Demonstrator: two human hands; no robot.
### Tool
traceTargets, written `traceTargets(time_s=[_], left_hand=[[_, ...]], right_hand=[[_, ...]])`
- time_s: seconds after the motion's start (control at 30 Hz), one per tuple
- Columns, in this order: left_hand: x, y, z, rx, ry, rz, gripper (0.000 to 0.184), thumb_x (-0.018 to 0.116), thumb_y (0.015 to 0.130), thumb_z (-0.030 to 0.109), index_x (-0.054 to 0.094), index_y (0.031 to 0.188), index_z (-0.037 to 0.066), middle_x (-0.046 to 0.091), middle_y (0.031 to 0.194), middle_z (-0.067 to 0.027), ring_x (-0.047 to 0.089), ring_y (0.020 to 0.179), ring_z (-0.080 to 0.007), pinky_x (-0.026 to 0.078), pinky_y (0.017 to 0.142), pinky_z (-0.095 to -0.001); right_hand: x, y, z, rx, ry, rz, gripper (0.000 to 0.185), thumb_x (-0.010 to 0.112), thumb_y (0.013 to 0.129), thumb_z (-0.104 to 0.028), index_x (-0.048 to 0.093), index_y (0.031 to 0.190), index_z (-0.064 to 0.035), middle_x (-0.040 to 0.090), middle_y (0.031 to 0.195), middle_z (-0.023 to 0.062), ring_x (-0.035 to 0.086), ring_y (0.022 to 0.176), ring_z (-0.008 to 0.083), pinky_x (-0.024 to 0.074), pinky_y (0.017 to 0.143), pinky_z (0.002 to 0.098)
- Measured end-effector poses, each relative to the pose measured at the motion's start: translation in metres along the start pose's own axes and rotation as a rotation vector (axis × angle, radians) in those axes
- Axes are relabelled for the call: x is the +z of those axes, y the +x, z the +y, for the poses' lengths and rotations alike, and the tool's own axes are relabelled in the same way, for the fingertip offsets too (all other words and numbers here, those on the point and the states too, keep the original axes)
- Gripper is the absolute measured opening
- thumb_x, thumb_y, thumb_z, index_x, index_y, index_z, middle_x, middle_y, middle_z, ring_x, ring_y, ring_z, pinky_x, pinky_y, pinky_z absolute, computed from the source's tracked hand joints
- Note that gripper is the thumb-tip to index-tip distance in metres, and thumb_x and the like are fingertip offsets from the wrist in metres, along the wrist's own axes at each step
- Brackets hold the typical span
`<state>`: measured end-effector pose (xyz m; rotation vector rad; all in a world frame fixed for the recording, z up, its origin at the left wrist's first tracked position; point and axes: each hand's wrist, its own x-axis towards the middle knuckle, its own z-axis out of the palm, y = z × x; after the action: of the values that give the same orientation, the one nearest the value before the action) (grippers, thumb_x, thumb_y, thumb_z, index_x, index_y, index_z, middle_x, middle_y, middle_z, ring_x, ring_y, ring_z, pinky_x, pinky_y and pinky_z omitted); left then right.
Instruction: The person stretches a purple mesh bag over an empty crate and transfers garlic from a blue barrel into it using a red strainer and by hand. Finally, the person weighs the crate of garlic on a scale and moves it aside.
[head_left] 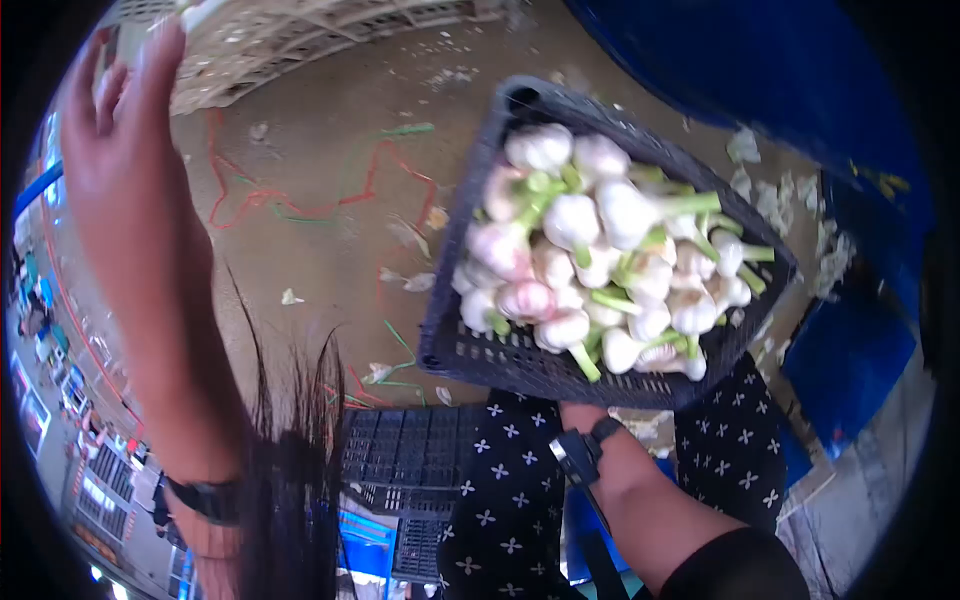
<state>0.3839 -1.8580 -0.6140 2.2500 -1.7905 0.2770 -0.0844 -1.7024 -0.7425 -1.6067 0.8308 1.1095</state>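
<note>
Left hand [125,130] spread across open floor [340,265] from garlic crate [442,310], right hand [583,414] under its edge, grip unclear.

Floor [325,250] open left of crate [458,235]; blue surface [780,75] blocks right.
</note>
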Motion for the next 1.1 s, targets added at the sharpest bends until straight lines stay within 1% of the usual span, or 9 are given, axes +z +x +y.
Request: traceTargets(time_s=[0.07, 0.2, 0.37, 0.43, 0.67, 0.73, 0.83, 0.97, 1.1], left_hand=[[0.013, -0.030, 0.064, -0.680, -0.677, 0.168, 0.037, 0.060, 0.087, 0.012, 0.052, 0.121, -0.001, 0.051, 0.123, -0.0145, 0.050, 0.114, -0.0230, 0.042, 0.094, -0.0313], [0.019, -0.121, 0.153, -1.061, -0.921, -0.081, 0.026, 0.061, 0.085, 0.006, 0.058, 0.110, -0.001, 0.059, 0.109, -0.0083, 0.055, 0.100, -0.0158, 0.045, 0.088, -0.0290], [0.051, -0.166, 0.207, -0.521, -0.720, -0.533, 0.035, 0.063, 0.071, 0.003, 0.061, 0.105, 0.007, 0.059, 0.101, -0.0155, 0.056, 0.094, -0.0347, 0.044, 0.086, -0.0410], [0.053, -0.166, 0.217, -0.341, -0.501, -0.606, 0.041, 0.067, 0.067, 0.003, 0.058, 0.107, 0.008, 0.058, 0.105, -0.0141, 0.057, 0.094, -0.0329, 0.046, 0.082, -0.0393], [0.061, -0.195, 0.208, -0.352, -0.630, -0.612, 0.037, 0.072, 0.069, 0.012, 0.059, 0.103, 0.011, 0.059, 0.090, -0.0105, 0.059, 0.080, -0.0260, 0.047, 0.069, -0.0386], [0.061, -0.206, 0.212, -1.033, -1.157, -0.520, 0.024, 0.066, 0.080, 0.018, 0.060, 0.099, 0.004, 0.061, 0.084, -0.0096, 0.057, 0.074, -0.0175, 0.046, 0.068, -0.0323], [0.062, -0.191, 0.188, -1.317, -1.183, -0.863, 0.033, 0.058, 0.087, 0.030, 0.060, 0.096, -0.001, 0.062, 0.076, -0.0096, 0.054, 0.067, -0.0125, 0.046, 0.067, -0.0294], [0.067, -0.170, 0.209, -0.944, -0.144, -0.763, 0.028, 0.052, 0.087, 0.031, 0.063, 0.089, 0.005, 0.066, 0.079, -0.0168, 0.063, 0.069, -0.0327, 0.049, 0.067, -0.0403], [0.058, -0.190, 0.203, -0.677, -0.259, -0.773, 0.015, 0.052, 0.084, 0.015, 0.058, 0.094, 0.004, 0.062, 0.089, -0.0188, 0.062, 0.081, -0.0355, 0.049, 0.065, -0.0462]], right_hand=[[-0.022, -0.006, -0.015, 0.151, 0.239, 0.103, 0.043, 0.034, 0.095, -0.026, 0.038, 0.136, -0.0116, 0.036, 0.139, 0.0194, 0.032, 0.130, 0.0354, 0.0239, 0.108, 0.0460], [0.027, 0.000, 0.013, -0.019, -0.050, 0.396, 0.037, 0.041, 0.095, -0.029, 0.048, 0.127, -0.0119, 0.046, 0.133, 0.0149, 0.038, 0.126, 0.0309, 0.0281, 0.106, 0.0431], [0.107, 0.026, 0.064, 0.228, 0.759, 0.707, 0.041, 0.053, 0.088, -0.026, 0.052, 0.121, -0.0033, 0.052, 0.125, 0.0211, 0.048, 0.117, 0.0316, 0.0366, 0.098, 0.0391], [0.046, -0.046, 0.033, 0.569, 1.061, 0.592, 0.032, 0.069, 0.074, -0.025, 0.062, 0.095, -0.0012, 0.065, 0.094, 0.0148, 0.063, 0.082, 0.0247, 0.0472, 0.072, 0.0370], [-0.046, -0.134, 0.003, 0.018, 0.702, 0.793, 0.031, 0.071, 0.067, -0.019, 0.058, 0.091, -0.0030, 0.056, 0.086, 0.0125, 0.053, 0.082, 0.0301, 0.0428, 0.075, 0.0389], [-0.080, -0.130, -0.001, -0.163, 0.714, 0.818, 0.033, 0.070, 0.068, -0.019, 0.057, 0.093, -0.0023, 0.055, 0.087, 0.0127, 0.052, 0.083, 0.0306, 0.0422, 0.076, 0.0397], [-0.112, -0.124, 0.001, -0.240, 0.842, 0.826, 0.034, 0.070, 0.069, -0.019, 0.058, 0.095, -0.0013, 0.056, 0.090, 0.0125, 0.053, 0.084, 0.0286, 0.0427, 0.078, 0.0380], [-0.129, -0.110, -0.005, -0.199, 0.914, 0.782, 0.034, 0.071, 0.068, -0.020, 0.059, 0.093, -0.0007, 0.058, 0.088, 0.0122, 0.054, 0.083, 0.0281, 0.0435, 0.077, 0.0376], [-0.159, -0.091, -0.029, -0.316, 0.453, 0.815, 0.033, 0.072, 0.066, -0.023, 0.059, 0.085, -0.0002, 0.059, 0.086, 0.0139, 0.055, 0.082, 0.0309, 0.0445, 0.075, 0.0406]])
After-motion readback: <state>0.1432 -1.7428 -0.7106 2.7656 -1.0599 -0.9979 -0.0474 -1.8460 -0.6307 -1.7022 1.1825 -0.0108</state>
